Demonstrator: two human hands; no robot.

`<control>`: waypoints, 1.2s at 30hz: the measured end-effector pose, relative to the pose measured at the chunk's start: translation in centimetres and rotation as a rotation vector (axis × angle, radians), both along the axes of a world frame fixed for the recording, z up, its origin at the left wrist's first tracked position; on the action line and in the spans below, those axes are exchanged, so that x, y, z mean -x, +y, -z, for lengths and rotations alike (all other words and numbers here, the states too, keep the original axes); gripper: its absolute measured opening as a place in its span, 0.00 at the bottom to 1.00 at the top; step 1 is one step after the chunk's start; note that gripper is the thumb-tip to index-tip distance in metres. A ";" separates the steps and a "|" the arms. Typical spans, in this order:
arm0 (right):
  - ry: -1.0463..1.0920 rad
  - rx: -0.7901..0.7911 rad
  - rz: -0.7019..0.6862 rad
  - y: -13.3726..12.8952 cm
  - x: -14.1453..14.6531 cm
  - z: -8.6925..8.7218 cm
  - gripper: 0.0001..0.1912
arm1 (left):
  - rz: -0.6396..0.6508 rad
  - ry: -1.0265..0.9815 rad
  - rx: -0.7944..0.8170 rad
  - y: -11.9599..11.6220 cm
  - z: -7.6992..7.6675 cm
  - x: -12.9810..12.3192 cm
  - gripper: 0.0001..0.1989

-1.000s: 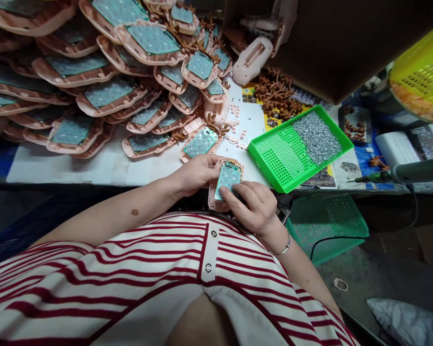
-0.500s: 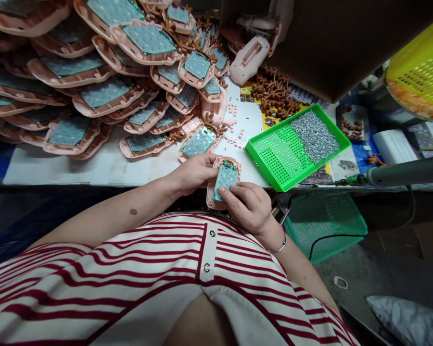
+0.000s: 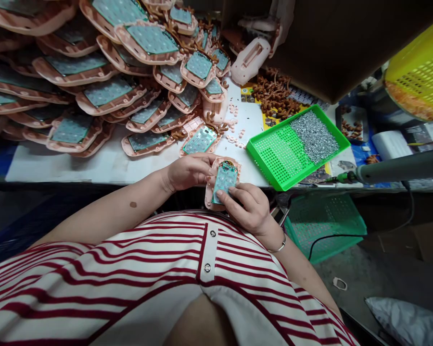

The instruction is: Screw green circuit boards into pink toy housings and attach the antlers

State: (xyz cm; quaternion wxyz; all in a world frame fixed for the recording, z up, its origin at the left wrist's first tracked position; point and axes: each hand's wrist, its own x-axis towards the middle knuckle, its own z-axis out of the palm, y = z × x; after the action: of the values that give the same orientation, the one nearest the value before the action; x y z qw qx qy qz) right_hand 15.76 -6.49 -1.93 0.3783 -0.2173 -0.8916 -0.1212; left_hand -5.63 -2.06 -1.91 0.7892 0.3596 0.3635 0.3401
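Observation:
Just off the table's front edge, a pink plastic shell [image 3: 209, 198] is held between my hands, with a green circuit board [image 3: 224, 181] lying in it. My left hand [image 3: 189, 170] grips the shell's upper left rim, thumb over the edge. On the other side my right hand [image 3: 248, 206] holds the shell's lower right, its thumb and fingertips pressing on the board. Thin wires show at the board's top end. Another shell with a board [image 3: 200, 140] lies on the table just beyond my left hand.
Stacked pink shells with boards [image 3: 104, 91] fill the table's left. A green basket [image 3: 274, 180] of small screws [image 3: 313, 134] stands right, with brown antler-like parts [image 3: 274, 93] behind it. An electric screwdriver [image 3: 400, 166] juts in from the right. Small pink pieces [image 3: 234, 139] are scattered mid-table.
My left fingers have shifted slightly left and loosened along the shell's rim. The shell and my right hand have barely moved. The view has shifted a little.

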 end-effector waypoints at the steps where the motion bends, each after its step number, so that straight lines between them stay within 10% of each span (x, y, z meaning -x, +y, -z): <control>1: -0.004 -0.003 0.001 0.0 0.0 0.0 0.07 | 0.017 -0.010 0.024 0.0 -0.1 -0.1 0.20; 7: -0.058 0.025 0.015 -0.1 0.2 0.3 0.09 | 0.063 -0.014 0.093 -0.1 -1.1 -1.1 0.20; 19: -0.062 0.333 0.188 0.6 0.4 0.6 0.47 | -0.003 0.014 0.030 -0.1 -0.6 -1.7 0.13; 36: -0.163 0.376 0.277 0.4 0.7 0.0 0.40 | -0.050 -0.019 -0.070 -0.5 -0.6 -1.9 0.23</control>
State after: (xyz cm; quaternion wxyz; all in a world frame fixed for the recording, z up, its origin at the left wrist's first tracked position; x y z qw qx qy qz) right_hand 15.11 -6.06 -1.92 0.2377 -0.3935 -0.8878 -0.0213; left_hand -3.75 -2.53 -1.27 0.7708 0.3745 0.3528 0.3758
